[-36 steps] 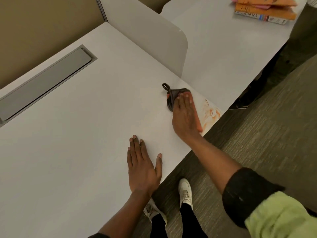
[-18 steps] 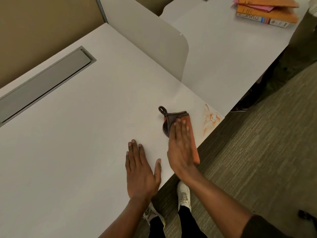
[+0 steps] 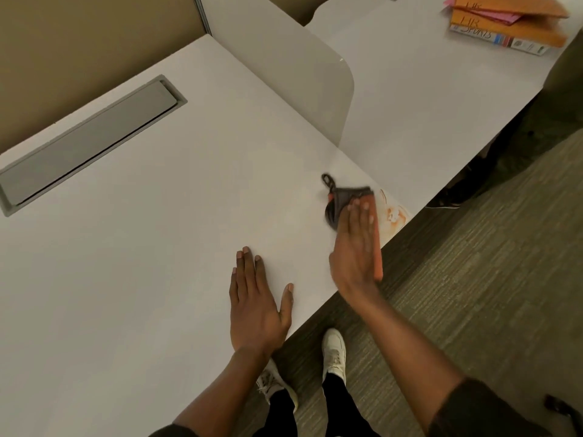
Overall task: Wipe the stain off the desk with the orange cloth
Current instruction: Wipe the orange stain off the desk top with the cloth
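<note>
Two hands are in the head view, the only view given. The right hand (image 3: 355, 247) lies flat with its fingers stretched out, pressing the orange cloth (image 3: 372, 212) onto the white counter (image 3: 157, 247) near its front edge; it grips nothing, it only pushes down on the cloth, whose dark hem and loop stick out at the far side. The left hand (image 3: 255, 307) rests open and flat on the counter, apart from the cloth, holding nothing. The orange stain (image 3: 394, 216) shows just beside the cloth, to its right, at the counter's corner. I judge that the wiping step is in hand but the stain is not removed. The next move probably calls for sliding the cloth to the right over the stain with firm pressure.
</note>
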Motion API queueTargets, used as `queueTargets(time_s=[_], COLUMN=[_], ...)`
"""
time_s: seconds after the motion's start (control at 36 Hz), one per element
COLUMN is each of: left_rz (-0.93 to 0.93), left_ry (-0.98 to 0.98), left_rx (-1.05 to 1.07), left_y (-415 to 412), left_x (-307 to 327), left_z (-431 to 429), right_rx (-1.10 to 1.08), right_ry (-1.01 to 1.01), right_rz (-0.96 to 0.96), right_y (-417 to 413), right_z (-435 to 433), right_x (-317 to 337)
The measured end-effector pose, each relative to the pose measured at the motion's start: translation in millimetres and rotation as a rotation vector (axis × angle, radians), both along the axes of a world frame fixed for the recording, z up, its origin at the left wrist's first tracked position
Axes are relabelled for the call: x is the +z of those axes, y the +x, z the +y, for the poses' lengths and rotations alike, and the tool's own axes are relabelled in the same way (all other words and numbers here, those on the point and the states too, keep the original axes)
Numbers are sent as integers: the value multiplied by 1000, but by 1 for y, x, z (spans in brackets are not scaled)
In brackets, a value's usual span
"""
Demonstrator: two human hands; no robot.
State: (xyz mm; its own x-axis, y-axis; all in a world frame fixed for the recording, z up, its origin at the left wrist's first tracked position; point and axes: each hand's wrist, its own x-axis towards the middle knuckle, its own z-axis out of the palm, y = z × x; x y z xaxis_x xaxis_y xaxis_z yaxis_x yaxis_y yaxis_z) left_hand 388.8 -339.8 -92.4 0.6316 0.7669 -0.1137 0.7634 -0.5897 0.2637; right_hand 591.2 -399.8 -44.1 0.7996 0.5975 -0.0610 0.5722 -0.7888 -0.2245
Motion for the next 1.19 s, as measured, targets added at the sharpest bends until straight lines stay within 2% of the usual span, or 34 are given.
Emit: queueTargets(time_s=[0.14, 0.39, 0.58, 0.67, 0.83, 0.94, 1.08, 1.19], left_rz=[8, 21, 13, 16, 15, 10, -5, -4], left_ry=[13, -34, -34, -37, -88, -65, -26, 6], left_rx=[-2, 11, 4, 4, -104, -28, -43, -28], left_y=[1, 0, 3, 5, 35, 51, 51, 51], left_x=[-1, 2, 1, 2, 7, 8, 1, -3], left_z=[1, 0, -2, -2, -11, -20, -18, -19], right_rx=[149, 35, 93, 161, 107, 61, 74, 124], right_ry=[-31, -31, 73, 30, -7, 20, 55, -8], right_rz=[28, -28, 18, 23, -4, -15, 17, 23], right_y=[-18, 61, -14, -41, 23, 61, 17, -30], right_z=[-24, 35, -11, -37, -16, 4, -12, -44], right_x=[-7, 1, -4, -5, 2, 5, 0, -2])
